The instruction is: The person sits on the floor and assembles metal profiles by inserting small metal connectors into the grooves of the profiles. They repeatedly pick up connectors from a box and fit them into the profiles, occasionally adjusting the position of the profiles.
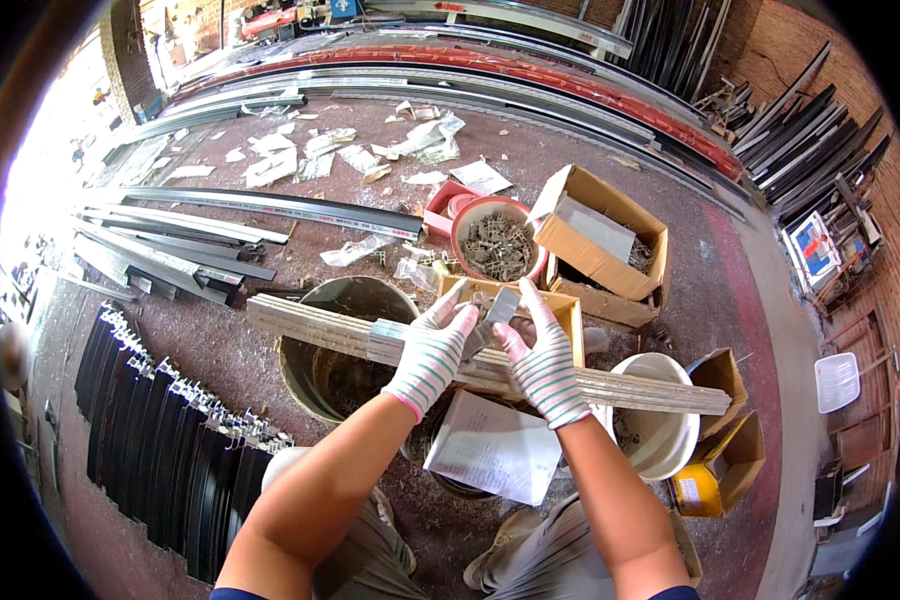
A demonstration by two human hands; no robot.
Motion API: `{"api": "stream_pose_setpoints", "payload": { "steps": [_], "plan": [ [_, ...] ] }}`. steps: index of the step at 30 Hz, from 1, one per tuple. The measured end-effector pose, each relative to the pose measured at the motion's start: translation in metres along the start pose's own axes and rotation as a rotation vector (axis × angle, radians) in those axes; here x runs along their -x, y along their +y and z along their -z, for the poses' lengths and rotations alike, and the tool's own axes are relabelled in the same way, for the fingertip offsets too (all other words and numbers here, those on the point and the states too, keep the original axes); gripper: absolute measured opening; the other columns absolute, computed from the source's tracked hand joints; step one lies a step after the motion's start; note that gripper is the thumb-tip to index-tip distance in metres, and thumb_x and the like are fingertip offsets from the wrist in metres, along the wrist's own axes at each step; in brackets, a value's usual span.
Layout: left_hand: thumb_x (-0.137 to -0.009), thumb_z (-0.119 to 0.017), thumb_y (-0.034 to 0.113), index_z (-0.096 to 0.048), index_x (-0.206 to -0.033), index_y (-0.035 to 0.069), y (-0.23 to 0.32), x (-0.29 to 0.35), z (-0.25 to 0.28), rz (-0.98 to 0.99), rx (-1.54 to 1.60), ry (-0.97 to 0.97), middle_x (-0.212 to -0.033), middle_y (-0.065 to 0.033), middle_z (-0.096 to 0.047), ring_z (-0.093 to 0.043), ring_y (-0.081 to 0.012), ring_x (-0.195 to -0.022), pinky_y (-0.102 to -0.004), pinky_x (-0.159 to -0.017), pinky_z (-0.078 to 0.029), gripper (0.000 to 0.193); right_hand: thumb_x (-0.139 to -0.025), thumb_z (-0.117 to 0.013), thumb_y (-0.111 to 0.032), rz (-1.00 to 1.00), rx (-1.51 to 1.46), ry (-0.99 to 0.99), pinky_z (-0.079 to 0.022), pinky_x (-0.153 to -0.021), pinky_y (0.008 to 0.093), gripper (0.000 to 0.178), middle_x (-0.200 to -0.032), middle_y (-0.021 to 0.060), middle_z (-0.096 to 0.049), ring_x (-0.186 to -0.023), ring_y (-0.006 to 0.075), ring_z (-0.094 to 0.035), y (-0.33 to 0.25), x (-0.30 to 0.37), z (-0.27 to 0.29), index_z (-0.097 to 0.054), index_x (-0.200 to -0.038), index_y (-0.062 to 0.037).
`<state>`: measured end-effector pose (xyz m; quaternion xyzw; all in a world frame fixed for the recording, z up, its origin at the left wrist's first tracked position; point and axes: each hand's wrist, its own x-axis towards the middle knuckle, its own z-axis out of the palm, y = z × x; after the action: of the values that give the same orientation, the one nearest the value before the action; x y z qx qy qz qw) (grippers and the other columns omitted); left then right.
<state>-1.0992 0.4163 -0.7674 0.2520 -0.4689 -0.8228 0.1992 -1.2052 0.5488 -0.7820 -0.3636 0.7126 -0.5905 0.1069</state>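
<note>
Both hands wear white gloves with green stripes and meet above a long layered board (660, 391) laid across the buckets. Between the fingertips is a small grey metal piece (502, 306) with a flat shiny face. My left hand (432, 345) pinches its lower left part, and my right hand (544, 362) has thumb and fingers closed round its right side. Its full shape is partly hidden by the gloves. Just beyond the hands stands an open wooden box (570, 325). Below them lies a written paper sheet (495, 450).
A large bucket (305, 375) stands left under the board, a white bucket (670, 440) right. Beyond are a pink bucket (497, 240) of small metal parts and a cardboard box (590, 250). Black profiles (160, 450) lie at left. Silver profiles (170, 255) and plastic scraps (270, 165) cover the floor.
</note>
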Motion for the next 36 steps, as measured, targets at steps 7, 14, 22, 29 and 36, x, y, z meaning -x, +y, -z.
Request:
{"api": "stream_pose_setpoints", "payload": {
  "steps": [7,14,22,29,36],
  "plan": [
    [-0.101,-0.064,0.021,-0.051,-0.149,0.013,-0.002,-0.005,0.007,0.072,0.013,0.014,-0.112,0.0000,-0.070,-0.063,-0.0067,-0.081,-0.0245,-0.063,-0.054,0.050,-0.096,-0.069,-0.015,-0.010,0.014,-0.017,-0.055,-0.091,0.0339,0.069,-0.136,0.0193,-0.059,-0.104,0.0196,-0.066,-0.008,0.003,0.008,-0.035,-0.155,-0.0058],
    [-0.096,-0.068,0.010,-0.056,-0.145,0.010,-0.009,-0.011,0.000,-0.373,-0.209,0.078,-0.113,-0.0019,-0.069,-0.061,-0.0071,-0.093,-0.0233,-0.082,-0.052,0.050,-0.100,-0.066,-0.025,-0.235,-0.354,0.138,-0.050,-0.095,0.0285,0.055,-0.123,0.0084,-0.064,-0.104,0.0131,-0.060,0.002,-0.003,0.011,-0.048,-0.147,-0.0032],
    [-0.083,-0.078,0.009,-0.061,-0.137,0.009,-0.002,0.007,-0.011,-0.840,-0.807,-0.070,-0.122,-0.0103,-0.069,-0.067,-0.0200,-0.102,-0.0307,-0.091,-0.053,0.057,-0.095,-0.069,-0.047,-0.522,-0.579,0.076,-0.054,-0.088,0.0297,0.064,-0.118,0.0055,-0.064,-0.100,0.0140,-0.061,-0.012,0.002,0.010,-0.056,-0.140,-0.0020],
    [-0.077,-0.082,0.016,-0.062,-0.133,0.011,-0.009,0.015,-0.012,-0.976,-1.003,-0.164,-0.129,-0.0122,-0.067,-0.067,-0.0329,-0.106,-0.0382,-0.093,-0.055,0.060,-0.093,-0.068,-0.057,-0.514,-0.499,-0.115,-0.047,-0.070,0.0233,0.062,-0.104,-0.0016,-0.064,-0.086,0.0080,-0.057,-0.006,0.003,0.026,-0.061,-0.131,-0.0090],
    [-0.086,-0.074,0.007,-0.056,-0.141,0.006,-0.033,0.016,-0.016,-0.746,-0.727,-0.120,-0.131,-0.0176,-0.065,-0.065,-0.0326,-0.118,-0.0369,-0.099,-0.052,0.058,-0.096,-0.069,-0.041,-0.604,-0.588,0.000,-0.050,-0.082,0.0320,0.046,-0.115,-0.0022,-0.066,-0.098,0.0141,-0.061,0.001,0.008,0.032,-0.059,-0.133,-0.0153]
  ]
}}
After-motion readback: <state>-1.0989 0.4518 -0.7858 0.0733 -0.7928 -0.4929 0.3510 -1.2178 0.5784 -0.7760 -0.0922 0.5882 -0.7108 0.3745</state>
